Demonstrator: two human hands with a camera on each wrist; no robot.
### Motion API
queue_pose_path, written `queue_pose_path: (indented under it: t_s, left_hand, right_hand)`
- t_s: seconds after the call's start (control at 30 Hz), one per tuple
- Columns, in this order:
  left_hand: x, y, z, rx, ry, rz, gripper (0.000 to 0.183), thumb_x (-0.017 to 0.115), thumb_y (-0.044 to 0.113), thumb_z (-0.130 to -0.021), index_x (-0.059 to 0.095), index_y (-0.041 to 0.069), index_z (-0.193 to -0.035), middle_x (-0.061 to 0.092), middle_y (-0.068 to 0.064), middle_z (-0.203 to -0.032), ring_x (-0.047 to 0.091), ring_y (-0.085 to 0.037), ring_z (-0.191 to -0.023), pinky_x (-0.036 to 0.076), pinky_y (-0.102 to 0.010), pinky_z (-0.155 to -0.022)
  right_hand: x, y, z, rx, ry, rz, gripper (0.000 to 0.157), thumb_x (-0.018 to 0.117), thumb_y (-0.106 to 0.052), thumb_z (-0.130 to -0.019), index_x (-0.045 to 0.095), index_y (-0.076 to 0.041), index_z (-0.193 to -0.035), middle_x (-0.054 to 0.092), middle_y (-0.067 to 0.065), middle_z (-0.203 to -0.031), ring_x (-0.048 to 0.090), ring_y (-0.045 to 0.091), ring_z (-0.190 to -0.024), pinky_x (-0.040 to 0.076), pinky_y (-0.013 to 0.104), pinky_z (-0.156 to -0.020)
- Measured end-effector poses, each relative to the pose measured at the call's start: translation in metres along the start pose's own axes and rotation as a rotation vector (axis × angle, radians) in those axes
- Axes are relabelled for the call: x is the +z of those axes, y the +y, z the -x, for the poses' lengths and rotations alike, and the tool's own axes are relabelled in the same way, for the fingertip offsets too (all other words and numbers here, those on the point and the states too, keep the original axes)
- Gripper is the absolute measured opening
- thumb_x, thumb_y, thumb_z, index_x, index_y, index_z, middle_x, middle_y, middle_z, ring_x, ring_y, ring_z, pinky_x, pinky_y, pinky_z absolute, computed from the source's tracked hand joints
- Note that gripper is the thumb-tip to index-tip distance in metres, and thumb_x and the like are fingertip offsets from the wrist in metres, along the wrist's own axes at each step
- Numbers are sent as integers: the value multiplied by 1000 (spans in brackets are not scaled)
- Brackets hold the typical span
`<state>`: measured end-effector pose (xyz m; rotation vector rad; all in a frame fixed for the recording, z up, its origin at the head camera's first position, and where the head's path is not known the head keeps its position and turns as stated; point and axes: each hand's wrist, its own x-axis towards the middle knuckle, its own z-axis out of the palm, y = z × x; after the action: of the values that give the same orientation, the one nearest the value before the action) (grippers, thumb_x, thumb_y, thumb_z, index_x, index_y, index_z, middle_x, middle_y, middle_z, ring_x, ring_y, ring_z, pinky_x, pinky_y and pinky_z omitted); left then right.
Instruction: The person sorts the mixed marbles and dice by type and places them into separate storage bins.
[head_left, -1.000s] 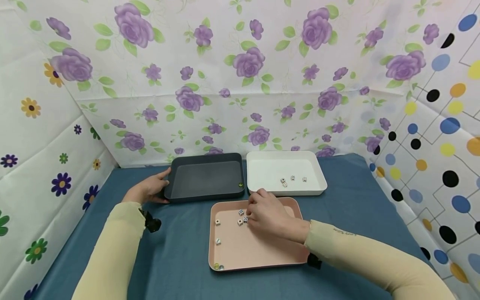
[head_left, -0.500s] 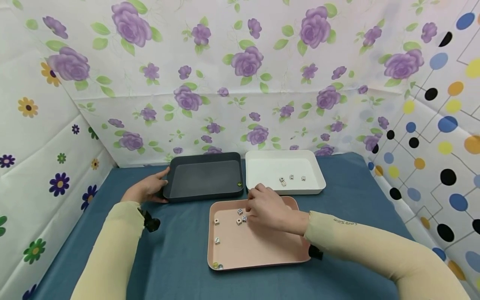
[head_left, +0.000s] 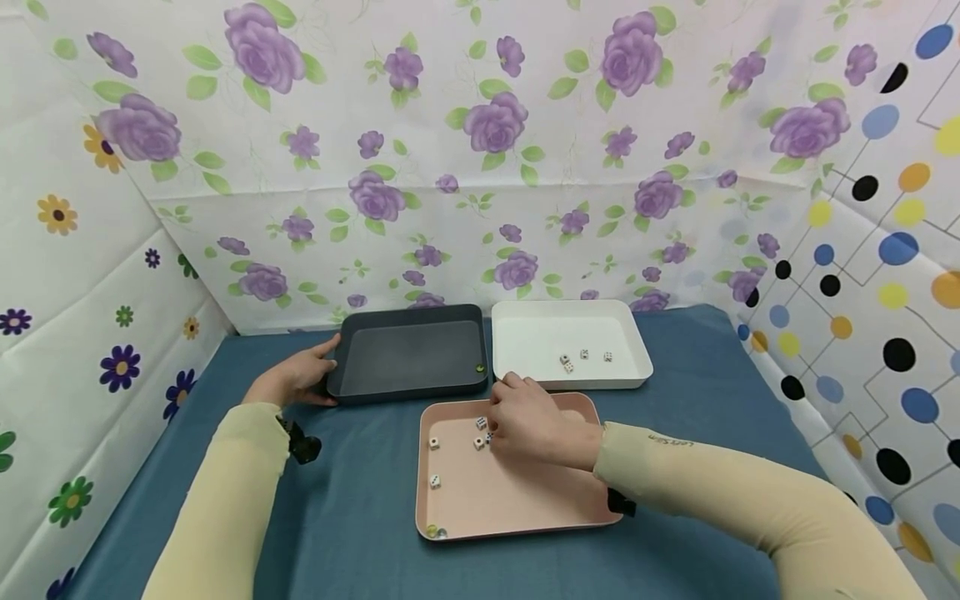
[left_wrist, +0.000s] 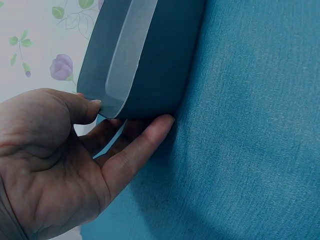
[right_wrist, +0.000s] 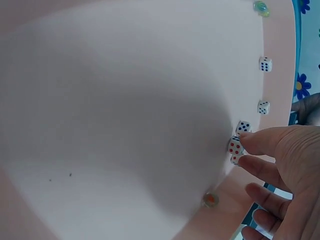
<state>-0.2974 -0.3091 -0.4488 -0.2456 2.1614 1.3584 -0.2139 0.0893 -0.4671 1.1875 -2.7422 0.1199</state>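
A white fabric backdrop (head_left: 442,162), printed with purple roses and green leaves, hangs at the back, creased horizontally. On the left is a white daisy-print cloth (head_left: 90,287); on the right, a white dotted cloth (head_left: 862,267) with thin lines joining its black, blue, yellow and orange spots. Plain teal-blue fabric (head_left: 352,508) spreads below.

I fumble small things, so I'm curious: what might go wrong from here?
The right hand has its fingers at closely bunched dice; taking one might knock its neighbours. An orange-centred marble lies nearby in the pink tray and could roll if brushed. The left hand grips the dark tray; a tug might send its greenish marble rolling.
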Motion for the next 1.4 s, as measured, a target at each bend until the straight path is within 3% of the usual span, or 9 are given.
queue_pose_path:
  t_s: [0.2, 0.43, 0.87, 1.07, 1.17, 1.4]
  left_hand:
    - [0, 1, -1, 8, -2, -2, 65, 28, 15, -115, -11, 35, -163, -21, -27, -165, 32, -53, -141, 60, -50, -84]
    - [0, 4, -1, -19, 15, -6, 66, 28, 14, -115, -11, 37, -162, -17, -29, -165, 39, -52, -137, 60, -50, -83]
    - [1, 5, 1, -27, 38, -1, 65, 28, 14, -115, -10, 37, -162, -19, -28, -165, 38, -52, -137, 60, -50, -82]
    - [2, 2, 0, -21, 39, -6, 65, 29, 14, -114, -9, 37, -163, -19, -28, -165, 41, -52, -134, 60, -49, -81]
    - [3, 1, 0, -21, 36, -3, 65, 30, 14, -114, -8, 36, -163, -20, -28, -165, 43, -52, -132, 60, -49, -80]
    - [2, -1, -1, -17, 36, 0, 66, 30, 14, -114, -8, 36, -163, -21, -28, -164, 46, -51, -129, 60, -49, -79]
  right_hand:
    - [2, -1, 1, 0, 28, 28, 8, 84, -30, -83, 79, -26, -78, 64, -3, -99, 47, 19, -90, 41, 32, -71]
    - [4, -2, -2, 20, -2, 46, 8, 83, -30, -85, 80, -25, -80, 64, -3, -101, 47, 20, -93, 42, 34, -75]
    - [1, -2, -1, 28, 15, 52, 7, 84, -32, -84, 81, -26, -83, 64, -4, -104, 48, 19, -93, 40, 32, -74]
    - [-14, 2, 1, 25, 92, 27, 5, 77, -24, -86, 78, -26, -82, 64, -5, -104, 48, 18, -97, 41, 32, -75]
    - [-26, 7, 4, 6, 171, -11, 8, 73, -20, -87, 78, -25, -83, 64, -4, -105, 50, 20, -99, 43, 34, -77]
    - [-57, 18, 7, -25, 367, -42, 4, 80, -21, -86, 78, -18, -86, 64, 1, -107, 52, 25, -107, 47, 42, -85]
